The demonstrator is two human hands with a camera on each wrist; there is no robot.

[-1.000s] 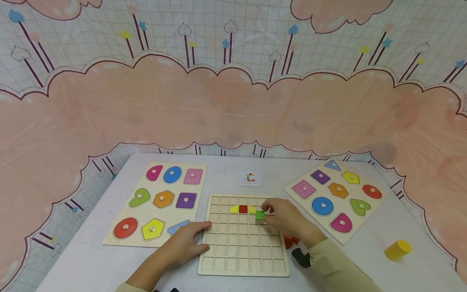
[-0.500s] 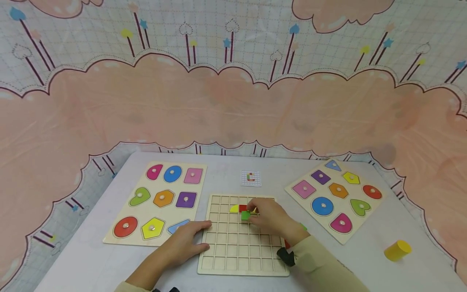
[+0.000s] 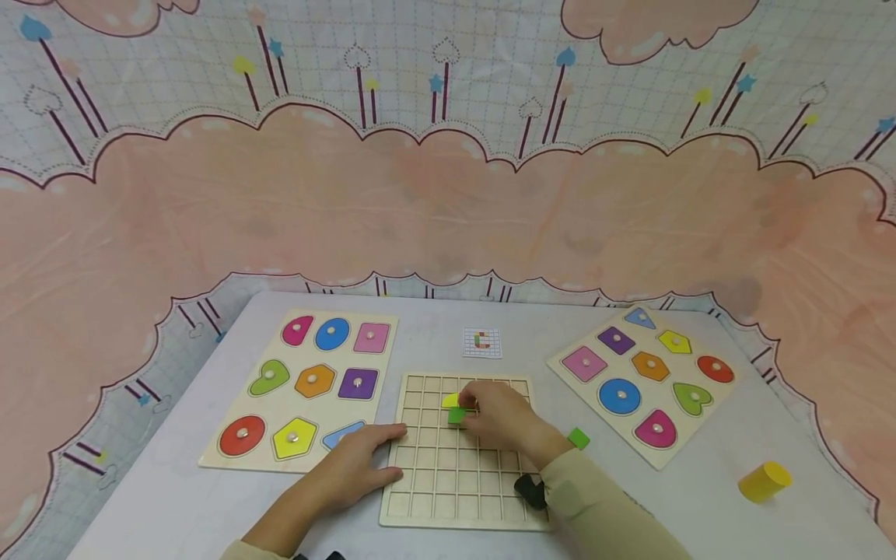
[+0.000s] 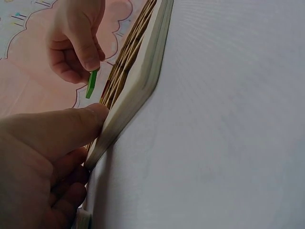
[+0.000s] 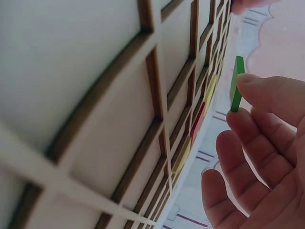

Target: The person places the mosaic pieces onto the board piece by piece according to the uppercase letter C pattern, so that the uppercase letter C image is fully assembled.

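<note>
My right hand pinches a green square tile between thumb and fingertips over the upper part of the wooden grid board. In the right wrist view the tile is held on edge, apart from the board, with the other fingers loosely bent. Yellow pieces and a red piece lie in a row in the board's cells; in the head view my hand covers most of that row. My left hand rests at the board's left edge, thumb and fingertips touching it.
A loose green tile lies right of the board. Behind it is a small pattern card. Knobbed shape-puzzle boards lie at left and right. A yellow cylinder lies at the far right.
My right hand has carried the green tile leftward across the board, from near its right side to below the yellow piece. The loose green tile at right came into view. My left hand stayed put.
</note>
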